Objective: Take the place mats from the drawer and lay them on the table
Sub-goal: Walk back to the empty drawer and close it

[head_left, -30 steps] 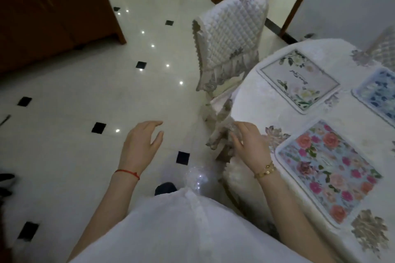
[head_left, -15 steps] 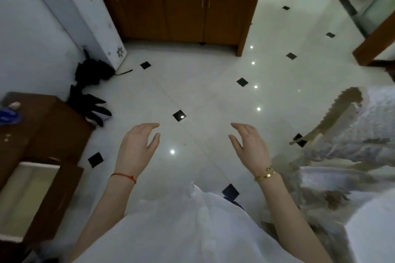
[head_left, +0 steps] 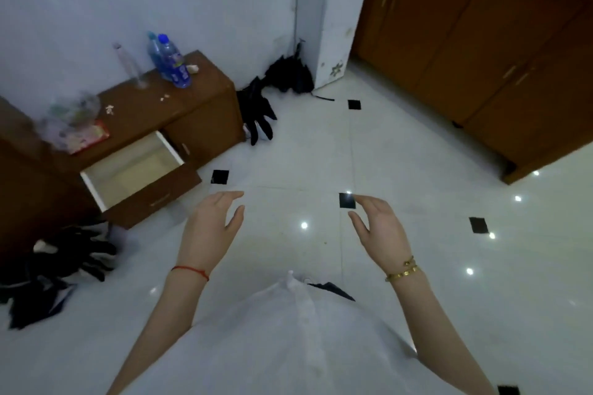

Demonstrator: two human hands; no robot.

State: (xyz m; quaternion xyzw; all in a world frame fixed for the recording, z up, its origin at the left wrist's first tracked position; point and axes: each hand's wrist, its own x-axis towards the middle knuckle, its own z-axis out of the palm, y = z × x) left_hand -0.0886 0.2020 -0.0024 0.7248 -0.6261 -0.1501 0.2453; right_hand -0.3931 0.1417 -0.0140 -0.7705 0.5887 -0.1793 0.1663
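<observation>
The drawer (head_left: 106, 170) of a low brown cabinet (head_left: 199, 112) stands pulled out at the left; its pale inside shows no place mat. My left hand (head_left: 211, 224) hovers over the white floor just right of the drawer front, fingers relaxed, holding nothing. My right hand (head_left: 378, 228) floats at the same height further right, also relaxed and empty. The table and the place mats are out of view.
Two water bottles (head_left: 170, 61), a clear bottle and a plastic bag (head_left: 70, 112) sit on the cabinet top. Black items lie on the floor beside the cabinet (head_left: 260, 109) and at the lower left (head_left: 64, 269). A brown wardrobe (head_left: 475, 42) fills the right.
My view has swung left from the table with its laid place mats to the cabinet. My right hand has left the tablecloth edge; both hands now hang empty before me.
</observation>
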